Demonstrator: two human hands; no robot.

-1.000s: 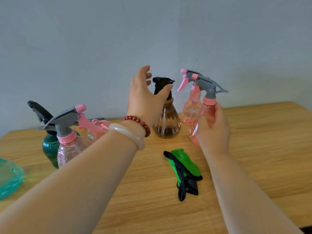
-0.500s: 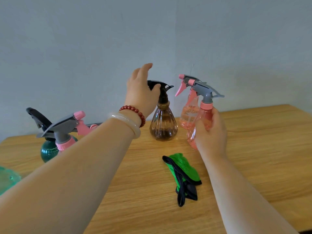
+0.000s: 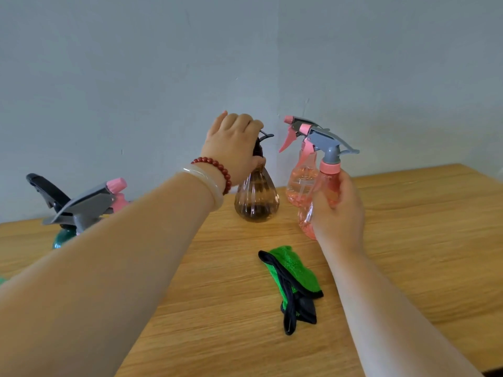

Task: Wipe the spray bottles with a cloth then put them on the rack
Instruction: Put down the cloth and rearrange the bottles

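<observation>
Gripping item 1, the left hand [image 3: 234,151] has its fingers curled over the black spray head of the brown bottle [image 3: 257,197] and its thumb against the neck. The bottle is ribbed and pear-shaped and stands upright on the surface [image 3: 408,240] at about 12 o'clock of the frame's centre. The left wrist carries a red bead bracelet [image 3: 215,168] and a pale bangle [image 3: 206,183].

Item 2: the right hand [image 3: 337,210] is wrapped round the body of the near pink bottle [image 3: 328,183], which has a grey trigger head and a pink collar. The bottle tilts slightly, its top toward 1 o'clock. Whether its base touches the surface cannot be told.

Item 3: the far pink bottle [image 3: 302,178] stands upright at 11 o'clock of the held one, just behind it, between it and the brown bottle.

Item 4: the cloth [image 3: 294,270], green with black edging, lies crumpled on the surface at 6 o'clock of the brown bottle, between the two forearms and touched by neither hand.

Item 5: at 9 o'clock, a grey-and-pink spray head [image 3: 87,202] shows, its bottle hidden by the left forearm.

Item 6: the green bottle [image 3: 62,236], with a black trigger head, stands just behind item 5, mostly hidden.

Backdrop: a plain grey wall [image 3: 381,63].
</observation>
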